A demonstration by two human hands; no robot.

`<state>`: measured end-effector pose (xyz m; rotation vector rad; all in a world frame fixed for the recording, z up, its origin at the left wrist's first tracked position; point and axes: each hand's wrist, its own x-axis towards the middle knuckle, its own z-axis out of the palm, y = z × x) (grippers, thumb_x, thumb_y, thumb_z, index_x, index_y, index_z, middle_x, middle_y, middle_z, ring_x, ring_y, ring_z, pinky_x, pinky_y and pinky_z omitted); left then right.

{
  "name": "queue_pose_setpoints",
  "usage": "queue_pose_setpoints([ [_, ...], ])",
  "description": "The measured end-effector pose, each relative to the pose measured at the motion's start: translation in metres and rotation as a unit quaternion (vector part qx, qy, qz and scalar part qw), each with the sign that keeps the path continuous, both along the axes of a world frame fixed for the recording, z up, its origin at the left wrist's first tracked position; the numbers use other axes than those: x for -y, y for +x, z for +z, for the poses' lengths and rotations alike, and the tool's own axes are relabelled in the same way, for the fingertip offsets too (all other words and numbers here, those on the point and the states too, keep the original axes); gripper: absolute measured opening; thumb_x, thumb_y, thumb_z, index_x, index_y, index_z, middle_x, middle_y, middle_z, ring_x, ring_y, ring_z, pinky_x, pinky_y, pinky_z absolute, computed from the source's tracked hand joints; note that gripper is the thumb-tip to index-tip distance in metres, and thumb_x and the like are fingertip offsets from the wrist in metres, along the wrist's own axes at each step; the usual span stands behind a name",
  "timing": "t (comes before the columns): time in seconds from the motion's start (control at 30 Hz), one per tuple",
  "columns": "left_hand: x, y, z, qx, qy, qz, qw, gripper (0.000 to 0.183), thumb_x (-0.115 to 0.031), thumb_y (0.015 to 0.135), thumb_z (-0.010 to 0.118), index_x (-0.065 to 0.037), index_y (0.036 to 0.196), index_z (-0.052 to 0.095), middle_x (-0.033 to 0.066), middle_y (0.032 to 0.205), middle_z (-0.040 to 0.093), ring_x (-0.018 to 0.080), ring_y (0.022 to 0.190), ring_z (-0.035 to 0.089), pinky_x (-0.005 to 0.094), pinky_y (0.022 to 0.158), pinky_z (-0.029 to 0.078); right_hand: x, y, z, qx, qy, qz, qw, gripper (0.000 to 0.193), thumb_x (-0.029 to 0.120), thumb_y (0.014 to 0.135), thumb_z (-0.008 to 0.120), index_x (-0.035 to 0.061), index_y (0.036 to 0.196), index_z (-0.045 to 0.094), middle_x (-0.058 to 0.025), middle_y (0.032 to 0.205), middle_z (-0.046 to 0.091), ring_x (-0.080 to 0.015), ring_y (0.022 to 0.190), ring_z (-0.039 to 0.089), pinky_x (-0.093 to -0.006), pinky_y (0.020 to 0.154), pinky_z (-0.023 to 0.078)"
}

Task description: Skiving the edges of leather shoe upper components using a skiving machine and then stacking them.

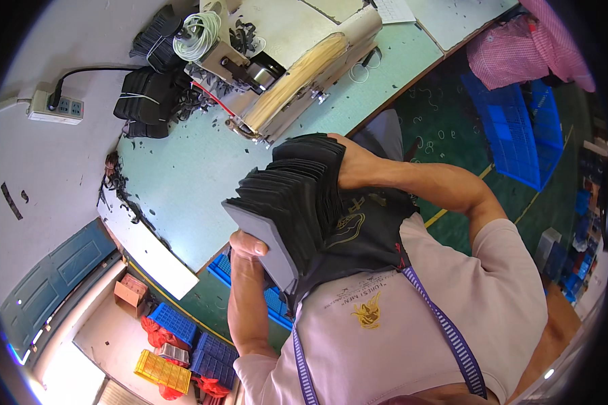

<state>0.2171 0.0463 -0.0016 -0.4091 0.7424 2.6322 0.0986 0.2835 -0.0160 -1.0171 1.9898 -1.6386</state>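
Between my two hands I hold a thick stack of flat black pieces [297, 185], fanned a little along its top edges. A grey flat piece [267, 243] closes off its left end. My left hand [248, 244] presses on that grey end, thumb on its outer face and fingers mostly hidden underneath. At the far right end, my right hand [355, 163] is closed round the stack, its fingertips hidden behind the pieces. The stack is in front of my black apron [368, 223], near the table's edge. What the black pieces are cannot be told.
On the pale green table [182, 182] stands a sewing-type machine [290, 81] beside a coil of pale cord [197, 35]. Tied black bundles [142, 102] and scraps lie left. A power strip [55, 108] is on the wall. A blue crate [520, 128] and a person's pink checked clothing [510, 50] are right.
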Motion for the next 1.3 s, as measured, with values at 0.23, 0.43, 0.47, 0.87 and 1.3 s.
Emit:
queue_pose_setpoints([
  [0.23,0.016,0.002,0.019,-0.002,-0.038,-0.15,0.988,0.107,-0.015,0.038,0.091,0.011,0.134,0.051,0.0201,0.122,0.065,0.0332,0.111,0.064,0.0407,0.101,0.047,-0.007,0.009,0.017,0.002,0.0,0.001,1.0,0.032,0.015,0.084,0.067,0.0021,0.113,0.065,-0.011,0.1,0.067,-0.0264,0.089,0.062,-0.0305,0.082,0.051],
  [0.43,0.005,-0.032,0.067,-0.052,-0.162,-0.148,0.974,0.12,-0.02,0.045,0.088,0.009,0.148,0.034,0.0205,0.137,0.056,0.0317,0.12,0.058,0.0391,0.105,0.043,-0.046,0.007,-0.001,0.743,-0.336,0.049,0.577,0.056,0.041,0.093,0.068,0.0038,0.132,0.055,-0.0037,0.069,0.056,-0.0099,0.057,0.048,-0.0258,0.058,0.041],
  [0.47,0.005,-0.038,0.074,-0.069,-0.265,-0.211,0.938,0.123,-0.023,0.046,0.087,0.007,0.15,0.029,0.0198,0.138,0.054,0.0313,0.122,0.056,0.0384,0.106,0.042,-0.047,0.015,0.021,0.737,-0.365,0.062,0.565,0.064,0.045,0.094,0.064,0.0011,0.138,0.048,-0.0017,0.066,0.051,-0.0086,0.055,0.043,-0.0281,0.056,0.038],
  [0.87,-0.144,-0.211,0.023,-0.197,-0.279,-0.429,0.836,0.079,-0.017,0.06,0.079,0.005,0.132,0.055,0.0176,0.109,0.069,0.0237,0.089,0.069,0.0333,0.071,0.055,-0.074,0.004,0.031,0.255,0.1,0.051,0.96,0.027,0.023,0.086,0.073,0.0003,0.076,0.061,-0.0081,0.08,0.059,-0.0186,0.077,0.058,-0.0339,0.07,0.046],
  [1.3,-0.283,-0.25,0.079,-0.325,-0.16,-0.561,0.744,0.085,-0.017,0.052,0.08,0.006,0.13,0.056,0.0163,0.112,0.069,0.0243,0.095,0.067,0.034,0.082,0.053,-0.019,-0.037,0.011,0.613,-0.336,0.032,0.715,0.027,0.019,0.079,0.068,0.0166,0.058,0.052,0.0051,0.052,0.04,-0.0085,0.046,0.041,-0.0288,0.048,0.035],
])
